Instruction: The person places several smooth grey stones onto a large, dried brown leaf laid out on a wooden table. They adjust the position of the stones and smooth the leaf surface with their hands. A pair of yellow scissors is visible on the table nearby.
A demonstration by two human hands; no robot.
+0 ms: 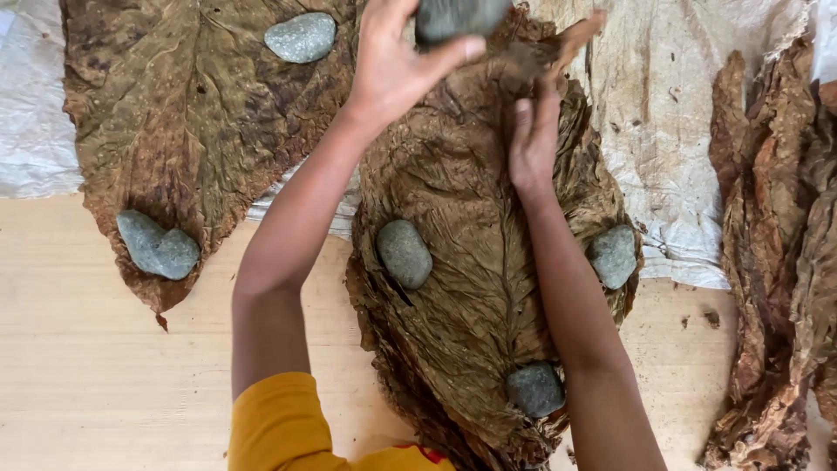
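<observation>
A stack of large brown dried leaves (462, 227) lies spread flat in the middle, weighted by three grey stones: one on its left side (404, 253), one at its right edge (615, 255) and one near its lower tip (535, 389). My left hand (397, 61) grips a fourth grey stone (458, 17) above the leaf's far end. My right hand (534, 131) rests flat on the upper part of the leaf, fingers pressing it near the stem.
Another big dried leaf (187, 122) lies at the left, with a grey stone (301, 37) near its top and another (159, 246) near its tip. A pile of crumpled leaves (776, 253) fills the right edge. White woven sacking (671, 131) covers the wooden floor (96, 349).
</observation>
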